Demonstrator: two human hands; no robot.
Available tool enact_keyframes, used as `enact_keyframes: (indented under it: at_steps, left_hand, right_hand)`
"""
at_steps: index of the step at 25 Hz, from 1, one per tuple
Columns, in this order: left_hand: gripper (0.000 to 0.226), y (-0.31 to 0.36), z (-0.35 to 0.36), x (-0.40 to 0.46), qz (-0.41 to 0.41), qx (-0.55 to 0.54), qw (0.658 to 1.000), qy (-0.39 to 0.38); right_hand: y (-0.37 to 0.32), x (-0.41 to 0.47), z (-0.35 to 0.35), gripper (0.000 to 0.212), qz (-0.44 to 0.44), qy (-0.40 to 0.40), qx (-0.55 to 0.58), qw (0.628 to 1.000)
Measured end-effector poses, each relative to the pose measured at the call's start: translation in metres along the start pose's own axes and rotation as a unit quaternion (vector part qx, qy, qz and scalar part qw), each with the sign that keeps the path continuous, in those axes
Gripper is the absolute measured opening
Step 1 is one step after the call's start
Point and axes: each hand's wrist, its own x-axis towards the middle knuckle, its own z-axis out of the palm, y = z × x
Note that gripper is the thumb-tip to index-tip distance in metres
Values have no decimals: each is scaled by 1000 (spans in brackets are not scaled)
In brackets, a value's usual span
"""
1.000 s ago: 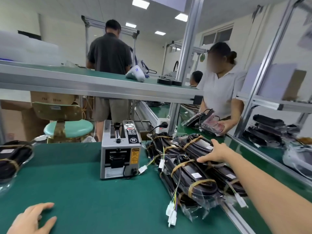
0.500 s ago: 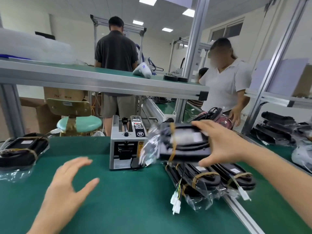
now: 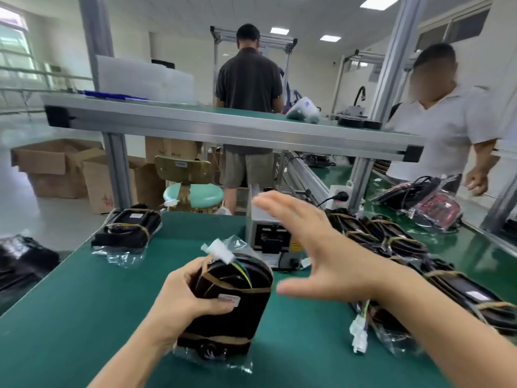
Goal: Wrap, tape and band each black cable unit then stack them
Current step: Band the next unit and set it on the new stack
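My left hand point(image 3: 181, 301) grips a black cable unit point(image 3: 232, 306) in a clear bag with brown rubber bands, upright over the green table near the front middle. A white connector sticks out of its top. To the right of the unit my right hand point(image 3: 310, 247) hovers open with fingers spread, holding nothing, in front of the tape dispenser point(image 3: 268, 236). Several banded black units point(image 3: 391, 242) lie in a row on the right. One banded unit point(image 3: 128, 229) lies at the far left of the table.
The green table point(image 3: 84, 303) has bare surface on its left and front. A metal shelf beam point(image 3: 223, 127) crosses overhead. A stool point(image 3: 193, 191) and cardboard boxes point(image 3: 56, 166) stand behind. One person stands with back turned; another stands at right by red-tinted bagged units point(image 3: 430, 205).
The unit passed from my right hand to my left hand and came down toward the front of the table. My right hand let go and opened. The camera turned left.
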Motion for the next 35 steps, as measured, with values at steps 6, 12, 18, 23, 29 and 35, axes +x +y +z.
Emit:
enact_keyframes:
  at_steps: [6,12,18,23,29,35]
  left_hand:
    - [66,-17,-9,-14,15,-59,996,71]
    - [67,-20,-7,-20,14,-48,997,61]
    - [75,15,-11,-31,112,-25,991,63]
    - [24,45,7,-20,138,179,973,51]
    - [49,37,-5,-30,46,143,987,59]
    - [53,32,-11,-25,-6,122,992,18]
  right_hand:
    - [9,24,56,28,161,-20,343,925]
    - [-4,51,82,14,196,48,405,892]
    - [-15,76,93,17,304,38,406,861]
    - [-16,74,100,11,286,68,500,815]
    - [-14,72,104,14,316,77,544,773]
    - [-16,74,113,14,326,146,597,719]
